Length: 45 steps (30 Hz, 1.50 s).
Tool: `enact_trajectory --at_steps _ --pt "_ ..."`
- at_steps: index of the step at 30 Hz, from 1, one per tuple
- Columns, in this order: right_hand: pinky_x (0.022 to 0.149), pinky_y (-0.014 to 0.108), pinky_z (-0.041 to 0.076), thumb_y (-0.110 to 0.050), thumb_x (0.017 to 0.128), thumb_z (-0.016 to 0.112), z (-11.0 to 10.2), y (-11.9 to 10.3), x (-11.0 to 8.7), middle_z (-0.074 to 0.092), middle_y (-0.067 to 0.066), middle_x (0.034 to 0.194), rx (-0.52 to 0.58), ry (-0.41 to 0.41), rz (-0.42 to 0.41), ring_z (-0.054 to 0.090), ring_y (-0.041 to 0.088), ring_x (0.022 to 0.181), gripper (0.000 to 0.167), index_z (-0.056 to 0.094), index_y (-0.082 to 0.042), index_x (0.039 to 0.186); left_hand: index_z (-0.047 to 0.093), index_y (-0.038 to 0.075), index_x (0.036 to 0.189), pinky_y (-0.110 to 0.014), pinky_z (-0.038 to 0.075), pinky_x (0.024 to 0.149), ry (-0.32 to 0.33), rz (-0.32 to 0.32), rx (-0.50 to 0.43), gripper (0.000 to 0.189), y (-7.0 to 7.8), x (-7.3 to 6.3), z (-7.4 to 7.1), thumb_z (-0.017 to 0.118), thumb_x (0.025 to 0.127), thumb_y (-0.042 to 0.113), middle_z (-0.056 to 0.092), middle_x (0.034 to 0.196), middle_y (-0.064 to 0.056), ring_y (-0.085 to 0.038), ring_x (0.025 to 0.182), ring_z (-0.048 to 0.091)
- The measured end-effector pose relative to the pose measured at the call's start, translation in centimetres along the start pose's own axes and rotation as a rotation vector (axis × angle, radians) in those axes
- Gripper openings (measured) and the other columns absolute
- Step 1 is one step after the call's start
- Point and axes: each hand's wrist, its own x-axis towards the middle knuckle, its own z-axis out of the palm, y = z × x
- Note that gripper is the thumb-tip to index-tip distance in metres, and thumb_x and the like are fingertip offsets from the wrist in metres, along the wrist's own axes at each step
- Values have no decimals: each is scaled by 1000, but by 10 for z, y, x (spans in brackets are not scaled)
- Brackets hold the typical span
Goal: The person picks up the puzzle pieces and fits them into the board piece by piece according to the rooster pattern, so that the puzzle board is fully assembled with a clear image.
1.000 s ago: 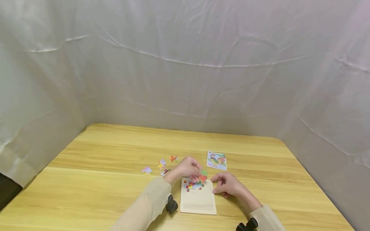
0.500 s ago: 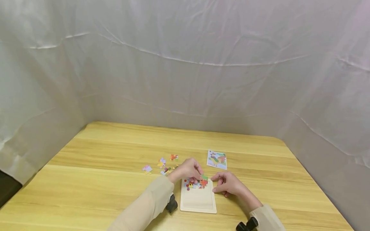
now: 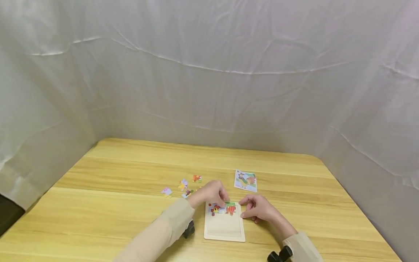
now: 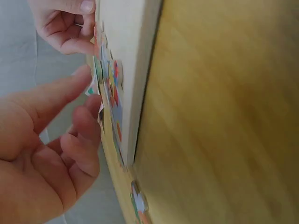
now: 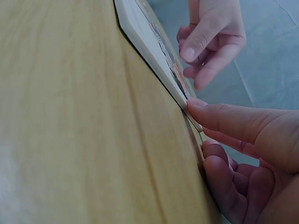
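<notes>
A pale wooden puzzle tray (image 3: 224,231) lies on the table with several joined pieces along its far edge. Among them is a red-and-green puzzle piece (image 3: 231,208) at the far right corner. My left hand (image 3: 212,191) hovers just over the far edge; in the left wrist view its thumb (image 4: 70,88) and fingers stand apart, with nothing visible between them. Beside the tray, my right hand (image 3: 258,208) rests thumb and index finger, spread apart, against its right edge. In the right wrist view the right thumb (image 5: 224,114) touches the rim and the other fingers bend loosely.
Left of the tray lie several loose puzzle pieces (image 3: 183,184), one partly behind the left hand. A picture card (image 3: 246,181) lies beyond the tray on the wooden table (image 3: 114,214). Pale cloth (image 3: 209,102) hangs around the back and sides.
The red-and-green puzzle piece, earlier pinched by my left hand above the tray, now lies in its far right corner. My left hand has let go of it. The right hand stays put.
</notes>
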Motion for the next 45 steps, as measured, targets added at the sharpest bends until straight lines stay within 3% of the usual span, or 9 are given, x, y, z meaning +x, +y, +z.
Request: enact_trajectory --at_steps 6,7,8,13,15,18,22,36,45 --pt "37 21 37 -8 70 75 -1 -2 0 49 2 61 1 2 7 42 9 45 34 60 4 98 72 6 80 -19 45 52 -97 68 51 14 -4 -1 -5 71 71 -4 66 76 2 -6 56 50" --pt "37 20 37 -7 70 75 -1 -2 0 49 2 61 3 3 7 42 9 45 34 60 4 98 73 8 81 -18 44 51 -111 102 67 14 -14 5 -1 72 71 -2 67 77 3 -5 56 50" --pt "38 20 37 -7 70 75 -1 -3 0 49 2 61 3 3 7 42 9 45 34 60 4 98 73 9 81 -19 44 51 -121 105 74 14 -15 6 -2 71 72 -2 67 77 3 -5 56 49" --pt "37 20 37 -7 71 74 0 -2 -1 48 2 61 12 -2 1 42 9 44 34 60 5 99 73 9 85 -16 40 47 -140 80 84 16 -15 2 -4 70 73 -2 67 80 2 -4 51 44" --pt "37 20 36 -7 71 74 0 -2 -1 48 2 61 23 -7 -1 41 9 44 34 59 5 99 72 5 87 -16 38 46 -140 39 67 17 -3 -6 -8 69 73 -4 68 81 -1 -4 48 42" --pt "37 20 36 -6 72 73 0 -1 -1 48 2 60 40 -15 -3 41 10 44 34 59 6 100 71 4 89 -13 31 41 -147 33 61 18 -1 -7 -7 68 73 -4 68 79 -3 -3 41 36" --pt "37 19 36 -6 72 73 0 -1 -1 48 2 61 47 -21 -2 41 9 44 34 59 6 100 71 5 89 -14 30 41 -159 23 72 18 1 -4 -5 68 74 -4 68 84 -2 -2 40 33" --pt "37 19 36 -7 71 74 -1 0 -1 48 2 60 40 -24 -9 41 8 44 35 59 7 100 72 7 90 -14 36 46 -152 29 78 18 4 -2 -1 69 74 -2 68 87 -1 -3 47 41" --pt "37 19 35 -7 72 73 -1 0 -1 48 2 61 62 -24 3 41 8 44 36 58 7 101 72 4 85 -17 43 55 -67 107 55 12 -1 -2 -5 68 75 -1 66 87 -2 -4 60 49"
